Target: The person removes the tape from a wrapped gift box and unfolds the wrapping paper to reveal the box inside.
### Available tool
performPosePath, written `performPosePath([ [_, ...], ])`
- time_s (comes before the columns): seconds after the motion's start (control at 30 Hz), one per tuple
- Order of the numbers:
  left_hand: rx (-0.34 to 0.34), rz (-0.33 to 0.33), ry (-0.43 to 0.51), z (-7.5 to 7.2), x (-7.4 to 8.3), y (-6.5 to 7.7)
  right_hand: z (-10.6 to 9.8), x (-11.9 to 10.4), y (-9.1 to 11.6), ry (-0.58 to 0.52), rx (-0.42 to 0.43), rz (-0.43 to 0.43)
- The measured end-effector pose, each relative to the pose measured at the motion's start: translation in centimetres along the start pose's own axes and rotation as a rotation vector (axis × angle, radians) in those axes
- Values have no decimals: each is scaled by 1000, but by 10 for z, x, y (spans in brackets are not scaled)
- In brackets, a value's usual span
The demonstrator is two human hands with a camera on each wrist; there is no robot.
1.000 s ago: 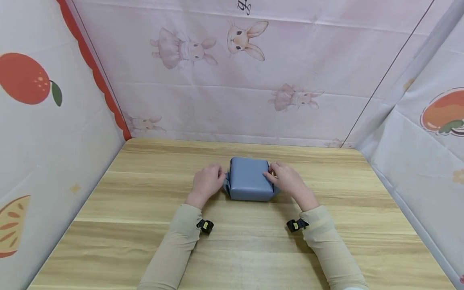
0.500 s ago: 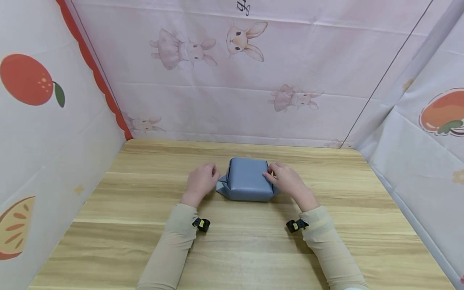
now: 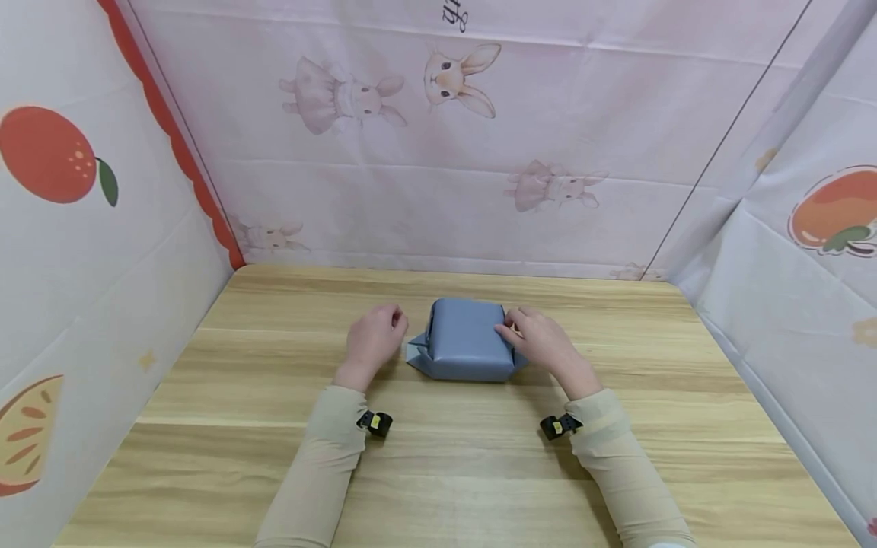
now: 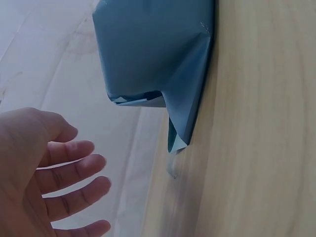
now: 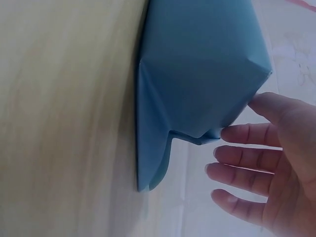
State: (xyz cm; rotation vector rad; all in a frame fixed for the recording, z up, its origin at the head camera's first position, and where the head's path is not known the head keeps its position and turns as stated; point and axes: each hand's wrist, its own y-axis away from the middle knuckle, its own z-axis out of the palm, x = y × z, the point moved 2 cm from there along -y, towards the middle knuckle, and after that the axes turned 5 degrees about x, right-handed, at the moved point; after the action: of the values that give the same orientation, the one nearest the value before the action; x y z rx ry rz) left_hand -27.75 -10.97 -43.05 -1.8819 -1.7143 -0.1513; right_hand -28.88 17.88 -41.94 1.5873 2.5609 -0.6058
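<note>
A box wrapped in blue paper (image 3: pixel 469 335) lies on the wooden table, the folded ends of its wrapping sticking out at both sides. At its left end the paper flap (image 4: pixel 185 106) juts outward, a pale inner side showing at the tip. My left hand (image 3: pixel 374 339) is just left of that flap, apart from it, with fingers loosely bent and nothing in them. At the opposite end, my right hand (image 3: pixel 543 339) touches the wrapping: thumb and index fingertip rest at the edge of the right end fold (image 5: pixel 197 108), while the other fingers extend loosely below.
The wooden table (image 3: pixel 438 472) extends around the box on all sides. A pink rabbit-print curtain (image 3: pixel 425 205) hangs behind it, with fruit-print sheets at left and right. Each wrist carries a small black camera (image 3: pixel 374 423).
My left hand has let go of the left paper flap and drawn back leftward. That flap has opened outward. The right hand stays at its end of the box.
</note>
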Motion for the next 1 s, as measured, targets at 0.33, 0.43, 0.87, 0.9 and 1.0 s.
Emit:
performPosePath([
  [0.33, 36, 56, 92, 6, 18, -1, -2, 8, 0, -64, 13, 53],
  [0.43, 5, 53, 122, 10, 21, -1, -1, 12, -2, -147, -10, 99],
  [0.87, -170, 47, 190, 31, 23, -14, 16, 21, -13, -419, -92, 98],
  [0.9, -178, 48, 197, 33, 23, -16, 18, 21, -13, -422, -100, 97],
  [1.0, -205, 49, 226, 38, 24, -21, 21, 20, -13, -427, -115, 93],
])
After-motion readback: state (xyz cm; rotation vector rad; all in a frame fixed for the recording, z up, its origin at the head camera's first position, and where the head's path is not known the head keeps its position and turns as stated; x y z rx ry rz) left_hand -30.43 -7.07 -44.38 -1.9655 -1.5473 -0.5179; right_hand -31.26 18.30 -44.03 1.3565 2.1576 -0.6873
